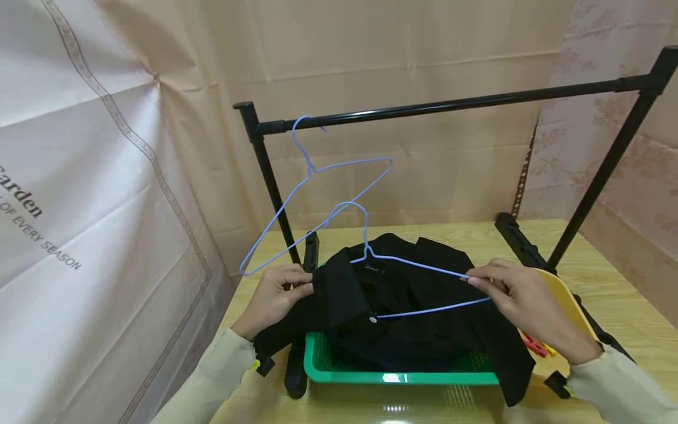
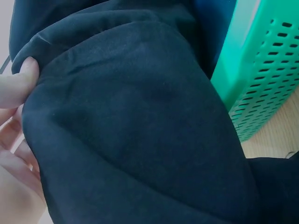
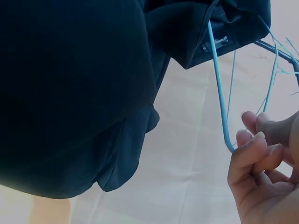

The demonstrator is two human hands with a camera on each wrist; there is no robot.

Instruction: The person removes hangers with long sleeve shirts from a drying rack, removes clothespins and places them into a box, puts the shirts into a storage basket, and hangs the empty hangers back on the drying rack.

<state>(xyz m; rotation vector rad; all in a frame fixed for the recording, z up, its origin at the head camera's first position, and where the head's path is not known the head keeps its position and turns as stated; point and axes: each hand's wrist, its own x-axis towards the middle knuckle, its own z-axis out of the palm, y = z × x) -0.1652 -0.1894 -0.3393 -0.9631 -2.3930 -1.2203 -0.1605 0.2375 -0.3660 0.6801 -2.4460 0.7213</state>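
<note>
A black button-up shirt (image 1: 339,294) lies bunched over a green basket (image 1: 402,377). My left hand (image 1: 278,294) pinches the shirt's left shoulder edge between thumb and fingers; the left wrist view shows the thumb pressed on the dark cloth (image 2: 131,102). A blue wire hanger (image 1: 413,263) has its left end inside the shirt, its hook rising above the collar. My right hand (image 1: 516,297) pinches this hanger near its right end, outside the cloth. In the right wrist view, the hanger (image 3: 218,84) runs from the collar down to my fingertips (image 3: 259,137).
A second blue hanger (image 1: 275,218) hangs from the left end of a black rack's bar (image 1: 450,106). At the right, a yellow container (image 1: 567,297) holds red and yellow clips (image 1: 536,346). The rack's feet stand on a wooden table (image 1: 609,282), with cloth curtains behind.
</note>
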